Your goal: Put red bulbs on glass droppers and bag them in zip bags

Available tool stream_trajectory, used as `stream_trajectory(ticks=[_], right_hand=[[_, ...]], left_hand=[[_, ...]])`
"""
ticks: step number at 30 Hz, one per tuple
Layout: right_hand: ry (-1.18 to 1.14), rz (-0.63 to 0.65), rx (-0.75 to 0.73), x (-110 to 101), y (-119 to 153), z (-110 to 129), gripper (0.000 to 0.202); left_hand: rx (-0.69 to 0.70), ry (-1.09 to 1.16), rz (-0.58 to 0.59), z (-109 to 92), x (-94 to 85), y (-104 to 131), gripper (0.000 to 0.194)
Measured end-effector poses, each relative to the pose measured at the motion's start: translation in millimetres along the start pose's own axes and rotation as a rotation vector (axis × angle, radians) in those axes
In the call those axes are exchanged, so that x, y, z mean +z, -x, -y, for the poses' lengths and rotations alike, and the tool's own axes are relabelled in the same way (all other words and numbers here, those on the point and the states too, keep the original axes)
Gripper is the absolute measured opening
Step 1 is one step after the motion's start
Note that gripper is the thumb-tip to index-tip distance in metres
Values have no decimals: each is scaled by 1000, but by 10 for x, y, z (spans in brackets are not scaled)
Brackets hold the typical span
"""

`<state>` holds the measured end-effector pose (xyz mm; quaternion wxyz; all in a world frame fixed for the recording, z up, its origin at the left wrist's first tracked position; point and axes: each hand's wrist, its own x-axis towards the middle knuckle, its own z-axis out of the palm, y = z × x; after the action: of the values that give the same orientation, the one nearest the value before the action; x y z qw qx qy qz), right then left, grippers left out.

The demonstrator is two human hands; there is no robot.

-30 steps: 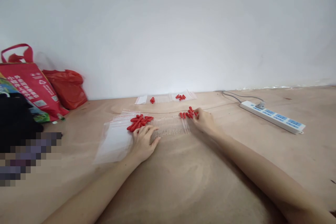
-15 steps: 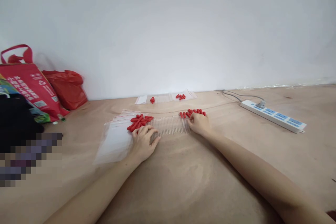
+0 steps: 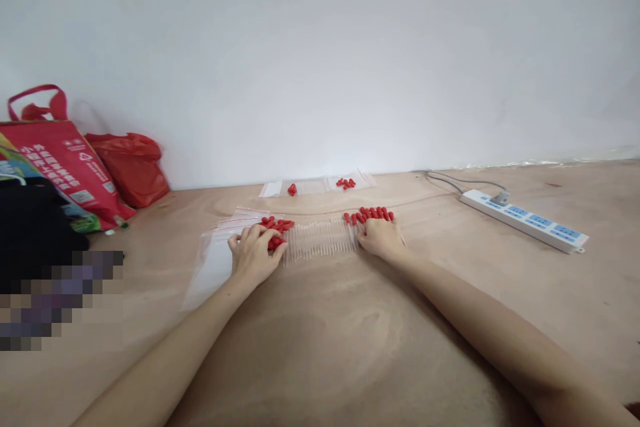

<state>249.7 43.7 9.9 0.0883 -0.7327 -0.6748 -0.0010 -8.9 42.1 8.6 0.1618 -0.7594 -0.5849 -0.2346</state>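
Observation:
My left hand (image 3: 253,255) reaches over a pile of red rubber bulbs (image 3: 276,241), its thumb and fingers apart around some of them. To its right lies a row of thin clear glass tubes (image 3: 320,240), side by side on the table. My right hand (image 3: 381,237) is closed at the right end of this row, its fingertips pinching the end of a tube, partly hidden. Just behind that hand is a group of red bulbs (image 3: 373,213), some fitted on tubes like droppers. Clear zip bags (image 3: 205,273) lie stacked under and left of my left hand.
Against the wall, a flat clear bag (image 3: 313,187) holds more tubes and red bulbs. A white power strip (image 3: 525,221) with a plugged-in cord lies at right. A red printed bag (image 3: 65,167), a red plastic bag (image 3: 127,170) and a black item (image 3: 40,233) stand at left.
My left hand has moved left, from the tubes' left end onto the pile of red bulbs. My right hand stays almost in place at the right end of the row.

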Motion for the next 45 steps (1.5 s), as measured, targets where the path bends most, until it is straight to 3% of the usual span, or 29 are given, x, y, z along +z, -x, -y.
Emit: stream_trajectory(ticks=[5,9,15,18,21,27,34,38,45], right_hand=[[54,-9,-12,29,7,34,25],[75,-14,-10,73,-5,36,25],[13,-126,-7,82,-12,8,24],[-13,-159,0,54,8,-17,27],[-42,-211,-70,46,77,-52,29],[-415,-315,-528,185,342,-64,19],[-480,-321,-755,310,491,14,23],[-474,-325,-784,309,515,18,22],[-459,-314,-802,293,527,34,22]], left_hand=[[63,-27,-6,-21,44,12,13],[85,23,-76,-2,75,18,12],[146,331,-195,-104,31,38,16],[185,591,-128,-207,5,86,17],[106,794,5,-310,6,160,17],[-21,1031,193,-459,34,285,14],[-42,1000,232,-440,162,348,15],[4,951,219,-441,139,335,23],[157,873,201,-487,19,301,19]])
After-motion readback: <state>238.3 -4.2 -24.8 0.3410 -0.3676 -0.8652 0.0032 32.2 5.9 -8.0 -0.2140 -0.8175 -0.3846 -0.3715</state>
